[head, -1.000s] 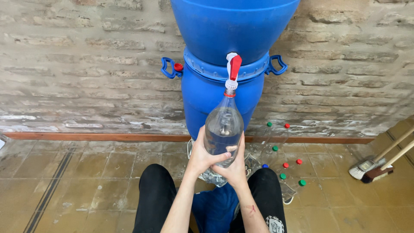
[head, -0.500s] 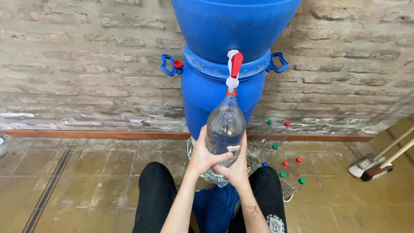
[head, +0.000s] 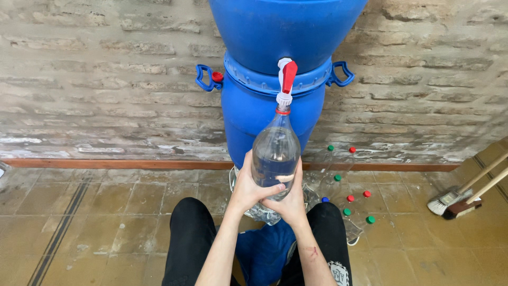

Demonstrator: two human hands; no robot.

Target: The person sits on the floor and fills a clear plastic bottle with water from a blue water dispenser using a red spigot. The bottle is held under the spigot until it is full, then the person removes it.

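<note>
Holding a clear plastic bottle [head: 275, 159] upright, we keep its neck right under the white spigot with the red lever [head: 286, 82] on the blue plastic barrel [head: 275, 114]. Our left hand [head: 248, 188] wraps the bottle's lower left side, fingers closed on it; our right hand [head: 291, 198] clasps the lower right side, thumb up along the wall. Clear liquid fills the bottle partway. Capped bottles [head: 352, 198] with red, green and blue tops stand on the tiled floor [head: 106, 212] to the right, near a broom [head: 455, 201] by the brick wall [head: 106, 79].
</note>
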